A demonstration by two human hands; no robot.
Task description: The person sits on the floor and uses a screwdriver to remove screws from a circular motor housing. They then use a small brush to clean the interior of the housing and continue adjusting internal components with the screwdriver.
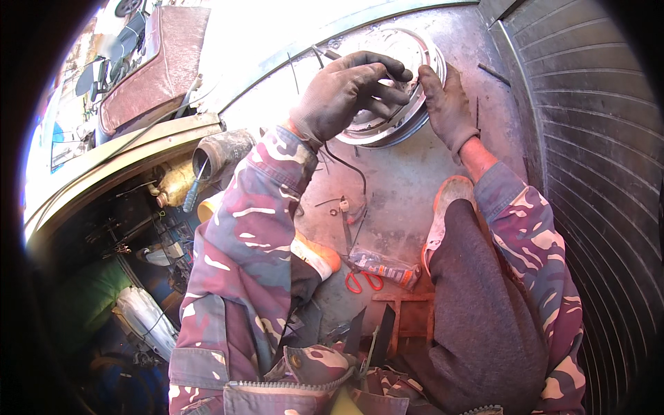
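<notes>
Two gloved hands are at a round, silver, wheel-like metal piece [404, 129], which seems to rest on the pale, scuffed floor [422, 162] ahead. R hand [449, 107], in a grey-brown glove, has its thumb at the rim's inner side & fingers round the outside, so the edge looks pinched btwn them. L hand [349, 90], in a dark-grey glove, hangs over the piece, fingers loosely curled w/ gaps btwn; can't tell if they've got anything small. Main risk, prob.: the piece skids or turns if L pushes hard, b/c only R seems to steady it. Thick gloves could fumble small parts, & L hides much of the centre, so a slip there might go unseen. Thin black cable [344, 163] near the lower L edge could snag if the piece shifts. Red-handled scissors [364, 274] lie well apart, poss. a poke hazard if kneeling there.
</notes>
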